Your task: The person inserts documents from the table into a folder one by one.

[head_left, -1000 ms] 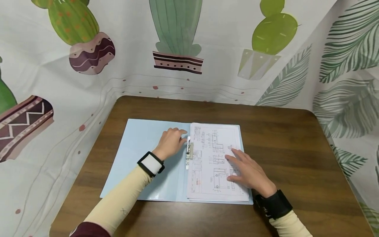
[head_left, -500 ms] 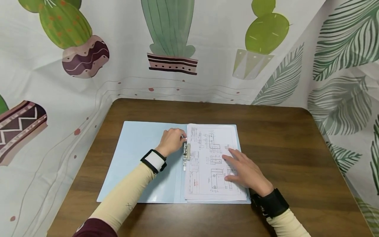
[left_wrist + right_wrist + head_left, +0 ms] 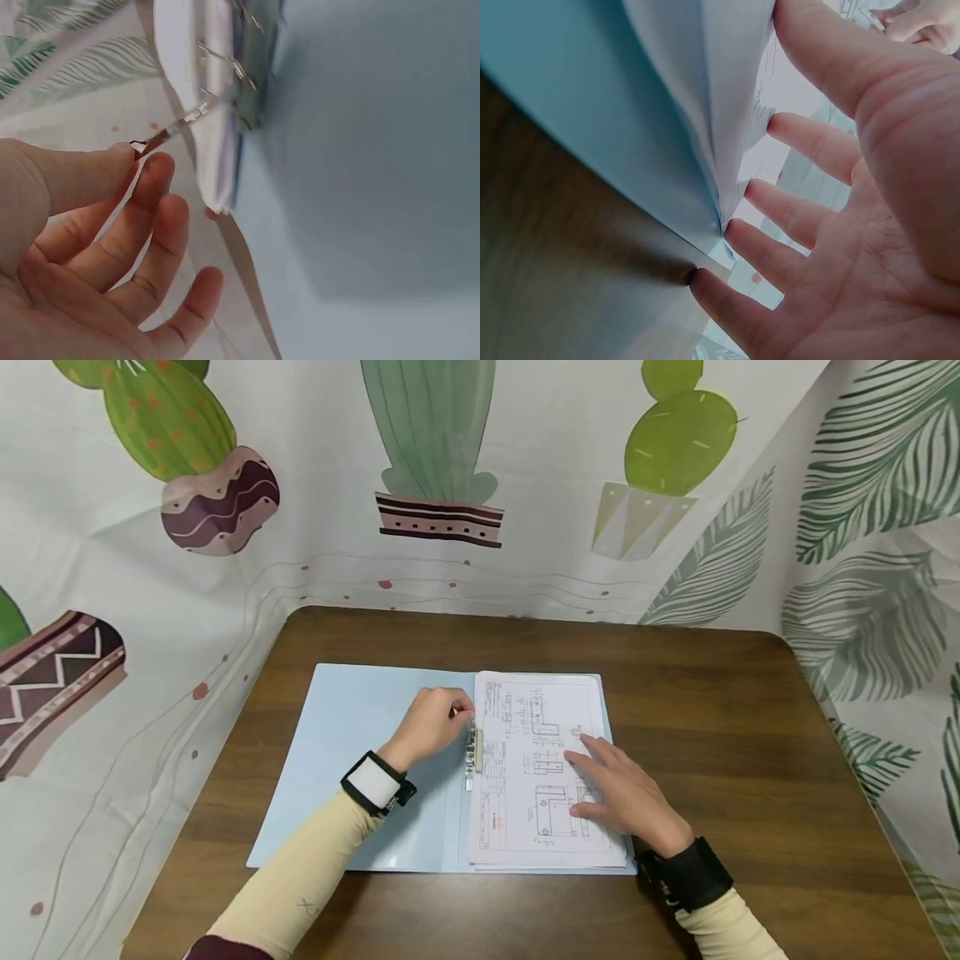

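Note:
A light blue folder [image 3: 360, 718] lies spread on the table, with a stack of printed technical drawings [image 3: 513, 852] on its right side. Along the spine sits a metal binder clip [image 3: 476, 756]. My left hand [image 3: 430, 724] is at the clip's far end. Its thumb and index finger pinch the tip of the thin metal lever [image 3: 176, 127], which stands out from the clip in the left wrist view; the other fingers are loosely bent. My right hand [image 3: 633, 797] rests on the right part of the drawings with fingers spread, its fingertips along the sheets' edge in the right wrist view.
The brown wooden table [image 3: 720, 718] has rounded far corners and extends around the folder. Behind and beside it hangs a white cloth [image 3: 315, 485] printed with cacti and leaves.
My left hand's index finger, stretched out beyond the clip a second ago, has bent in and come together with the thumb on the lever. The right hand stays on the drawings.

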